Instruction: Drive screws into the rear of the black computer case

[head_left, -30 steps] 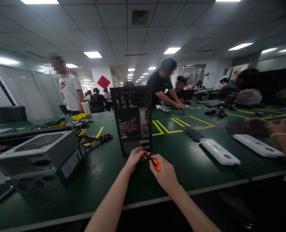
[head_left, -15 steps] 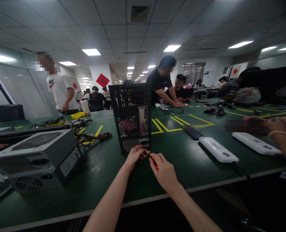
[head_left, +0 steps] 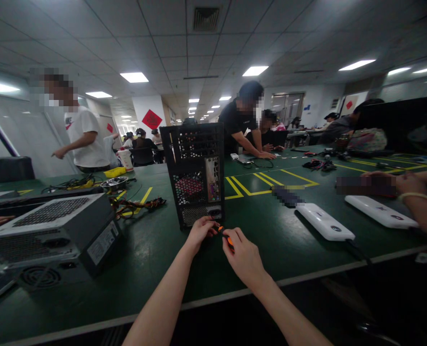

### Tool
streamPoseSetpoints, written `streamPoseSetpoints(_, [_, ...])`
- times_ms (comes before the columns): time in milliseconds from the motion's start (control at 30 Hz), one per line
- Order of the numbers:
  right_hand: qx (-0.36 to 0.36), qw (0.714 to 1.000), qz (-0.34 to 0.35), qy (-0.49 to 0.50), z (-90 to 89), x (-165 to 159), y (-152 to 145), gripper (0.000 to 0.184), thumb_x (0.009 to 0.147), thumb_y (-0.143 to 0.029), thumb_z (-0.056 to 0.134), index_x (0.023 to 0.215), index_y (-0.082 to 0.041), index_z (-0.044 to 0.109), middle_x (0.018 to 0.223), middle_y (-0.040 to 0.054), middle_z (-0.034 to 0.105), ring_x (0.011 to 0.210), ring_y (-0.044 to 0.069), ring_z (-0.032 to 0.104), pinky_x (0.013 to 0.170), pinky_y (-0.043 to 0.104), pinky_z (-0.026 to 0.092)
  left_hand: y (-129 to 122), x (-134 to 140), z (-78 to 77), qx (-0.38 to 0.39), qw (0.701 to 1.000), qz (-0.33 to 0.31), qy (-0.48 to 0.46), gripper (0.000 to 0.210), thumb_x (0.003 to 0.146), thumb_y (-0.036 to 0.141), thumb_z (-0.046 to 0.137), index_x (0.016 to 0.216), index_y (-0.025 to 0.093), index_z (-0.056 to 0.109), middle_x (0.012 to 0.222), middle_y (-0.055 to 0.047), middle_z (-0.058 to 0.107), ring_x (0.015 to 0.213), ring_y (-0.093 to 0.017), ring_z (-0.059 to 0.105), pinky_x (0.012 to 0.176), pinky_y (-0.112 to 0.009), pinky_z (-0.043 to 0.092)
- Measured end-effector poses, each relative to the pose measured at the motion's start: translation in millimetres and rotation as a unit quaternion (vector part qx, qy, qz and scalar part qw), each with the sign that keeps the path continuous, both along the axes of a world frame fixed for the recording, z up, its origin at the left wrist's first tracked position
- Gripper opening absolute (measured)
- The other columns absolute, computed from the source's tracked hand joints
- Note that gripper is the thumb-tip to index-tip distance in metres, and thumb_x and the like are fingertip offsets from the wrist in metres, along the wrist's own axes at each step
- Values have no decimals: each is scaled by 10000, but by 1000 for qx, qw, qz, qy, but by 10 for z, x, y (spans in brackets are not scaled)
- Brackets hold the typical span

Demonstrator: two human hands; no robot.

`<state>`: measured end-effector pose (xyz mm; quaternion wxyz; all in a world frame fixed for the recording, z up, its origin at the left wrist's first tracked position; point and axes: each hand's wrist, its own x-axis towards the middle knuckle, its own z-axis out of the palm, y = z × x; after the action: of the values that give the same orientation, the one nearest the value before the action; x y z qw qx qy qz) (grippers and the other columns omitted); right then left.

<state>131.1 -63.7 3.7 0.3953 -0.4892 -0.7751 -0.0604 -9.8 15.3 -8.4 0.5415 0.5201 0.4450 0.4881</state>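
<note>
Head view: gripping orange-and-black screwdriver (head_left: pixel 230 241) in right hand (head_left: pixel 244 254), closed round the handle and aiming it up-left at left hand (head_left: pixel 201 233). Curling left fingers in together by the screwdriver's front end; can't tell any pinched item there, too small and dark. Holding both hands just in front of the bottom rear of black PC tower case (head_left: pixel 195 168), upright on green table (head_left: pixel 144 254) with ports and vents toward the camera; can't tell hand contact with the case. Can see stacked grey power supply units (head_left: pixel 51 211) at left, with multicoloured cable bundle (head_left: pixel 141 205) between those and the tower. Can also see two white oblong devices (head_left: pixel 321 222) at right, apart from the hands, with yellow tape lines (head_left: pixel 300 177) beyond
</note>
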Motion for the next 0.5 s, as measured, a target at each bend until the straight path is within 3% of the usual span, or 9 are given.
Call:
streamPoseSetpoints(133, [-17, 1000, -6, 10, 2, 6, 13, 178, 829, -211, 326, 931, -198, 472, 823, 26, 509, 685, 111, 540, 570, 206, 419, 4, 0, -5, 1, 1000, 1, 0, 246, 690, 208, 501, 909, 96, 501, 830, -98, 608, 477, -49, 512, 420, -157, 330])
streamPoseSetpoints(333, [-49, 999, -15, 5, -39, -7, 37, 179, 751, -179, 434, 928, -203, 448, 920, 34, 458, 688, 116, 533, 535, 208, 415, 12, -8, -20, 1, 1000, 1, -7, 252, 692, 206, 496, 920, 99, 505, 828, -96, 610, 477, -48, 509, 416, -154, 327])
streamPoseSetpoints(500, [-59, 998, -16, 33, -54, -1, 40, 150, 757, -188, 411, 897, -189, 464, 872, 39, 483, 707, 137, 535, 555, 236, 415, 9, -12, -19, 7, 1000, -2, -8, 232, 694, 207, 491, 899, 103, 521, 823, -94, 612, 480, -49, 511, 411, -151, 320])
